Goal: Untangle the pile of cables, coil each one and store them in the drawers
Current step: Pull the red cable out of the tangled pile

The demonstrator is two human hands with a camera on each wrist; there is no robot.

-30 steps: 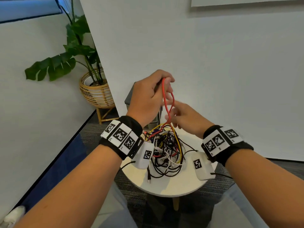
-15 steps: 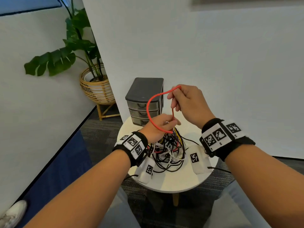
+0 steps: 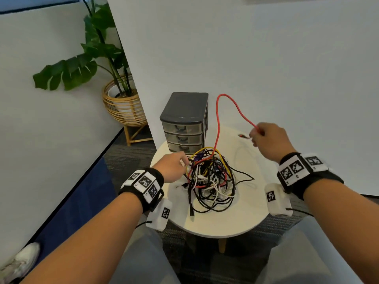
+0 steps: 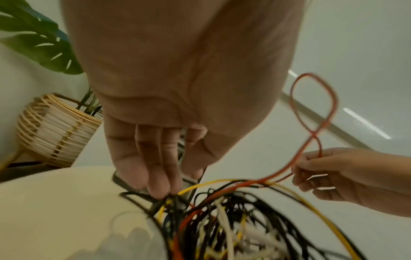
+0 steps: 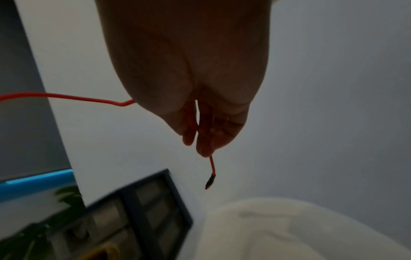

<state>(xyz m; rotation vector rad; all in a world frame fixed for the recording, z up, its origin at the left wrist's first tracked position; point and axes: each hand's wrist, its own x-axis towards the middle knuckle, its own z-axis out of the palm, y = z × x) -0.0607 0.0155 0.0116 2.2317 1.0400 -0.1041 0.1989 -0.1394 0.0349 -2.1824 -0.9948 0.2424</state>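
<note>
Early in the job. Right hand point(image 3: 266, 140) pinching red cable point(image 3: 217, 124) near its plug, beside the drawers point(image 3: 184, 128). Left hand point(image 3: 172, 168) pressing relaxed fingers onto pile point(image 3: 211, 179) before the drawers. Nothing coiled; drawers closed; red cable's other end buried.

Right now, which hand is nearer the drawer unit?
Left. The left hand sits at the cable pile, just in front of the drawer unit. The right hand pinches the red cable, farther off to the unit's right.
</note>
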